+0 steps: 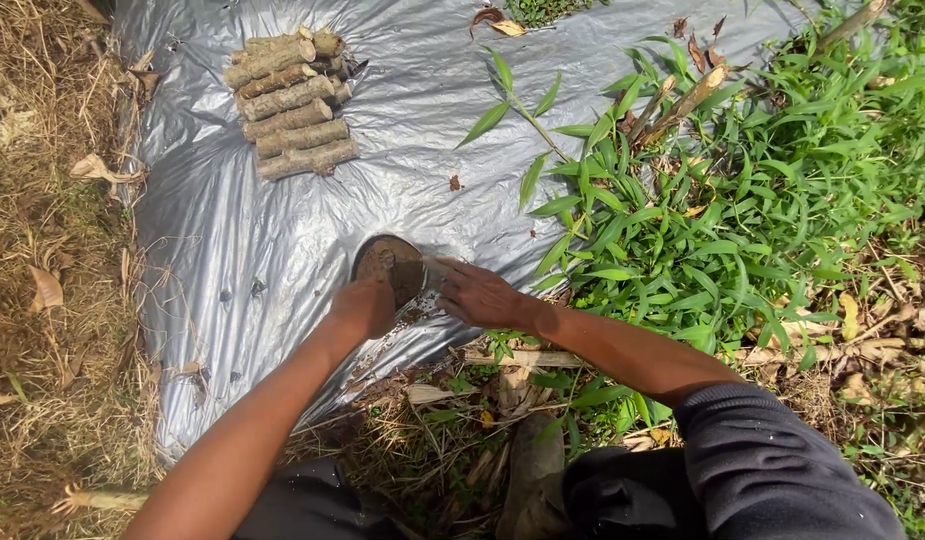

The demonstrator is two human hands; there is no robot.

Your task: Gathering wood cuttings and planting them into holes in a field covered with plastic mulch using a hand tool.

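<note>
Left grip (366, 305) cups the near rim of a small round soil-filled pot (388, 265) w/ fingers curled, right grip (480, 293) clamps its right edge, pot sitting on grey plastic sheet (283, 230), cut log pile (291, 102) well beyond, grass (743, 200) to the right.

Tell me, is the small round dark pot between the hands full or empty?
Full: brown soil reaches the rim of the small round dark pot.
</note>
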